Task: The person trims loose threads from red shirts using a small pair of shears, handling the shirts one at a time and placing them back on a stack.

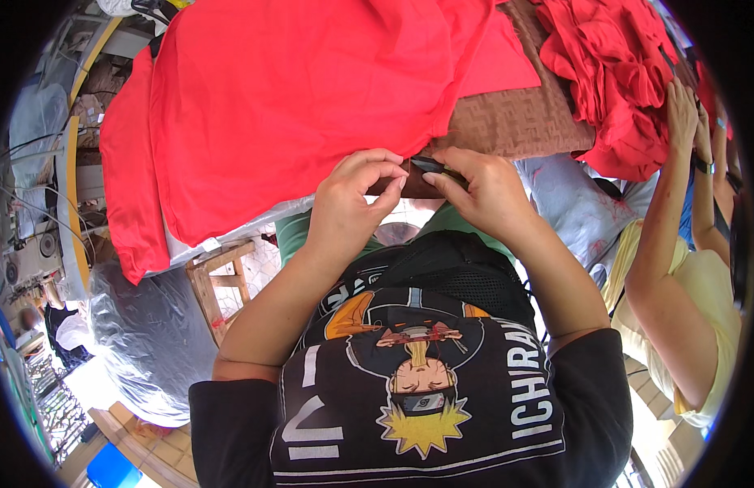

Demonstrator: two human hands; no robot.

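Note:
Red cloth [287, 106] covers most of the table in front of me and hangs over its near edge. My left hand [356, 195] is at that edge with thumb and fingertips pinched together on a fine thread [409, 165] that is barely visible. Close beside it, my right hand [486, 191] grips small black thread snips [425, 165], their tips pointing left toward the pinched fingers. The palm hides most of the snips' handle. The cloth's lower right corner lies just above the snips.
A brown patterned cover [515, 122] shows under the red cloth. To the right, a co-worker's hands [682, 118] touch a heap of crumpled red cloth [608, 73]. A wooden stool [204, 293] and a plastic-covered bundle [149, 333] stand at the left, below a yellow-edged frame [74, 203].

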